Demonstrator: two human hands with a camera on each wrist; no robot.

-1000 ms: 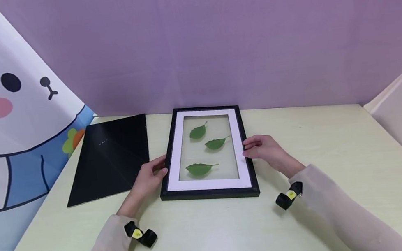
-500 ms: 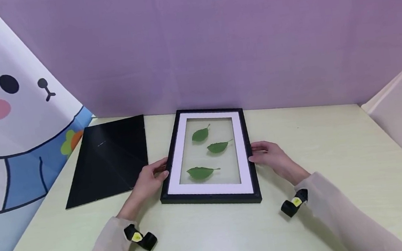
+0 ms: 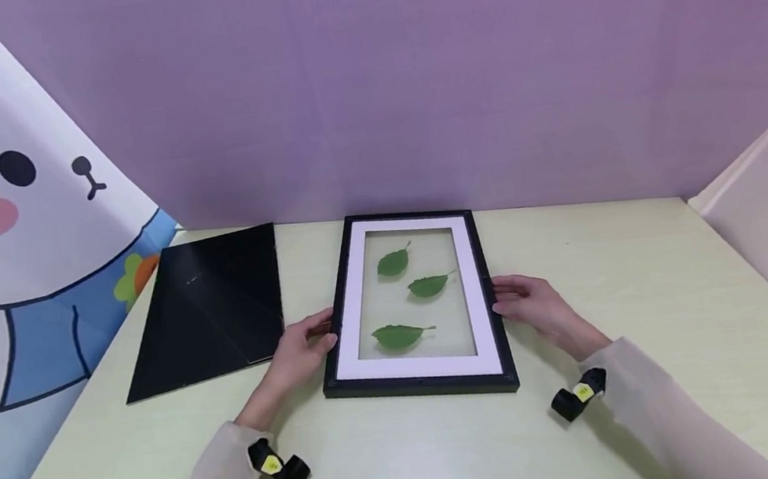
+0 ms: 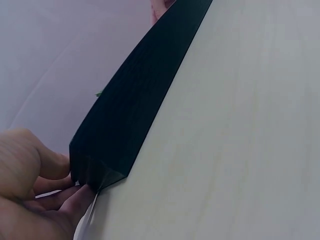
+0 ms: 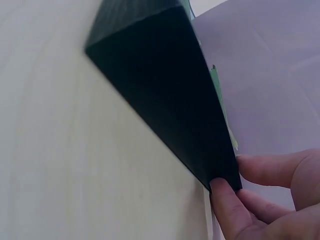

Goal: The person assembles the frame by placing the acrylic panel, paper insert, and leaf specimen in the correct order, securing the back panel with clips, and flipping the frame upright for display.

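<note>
One frame (image 3: 411, 307), three leaves (image 3: 400, 336)

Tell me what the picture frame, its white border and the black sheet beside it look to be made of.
Picture frame: matte black, ribbed along its outer sides; probably wood or plastic, hard to tell.
White border: flat and matte, looks like card.
Pane over the leaves: clear, the table shows through; glass or acrylic.
Black sheet: thin, stiff, slightly glossy with faint reflections; likely a backing board.
</note>
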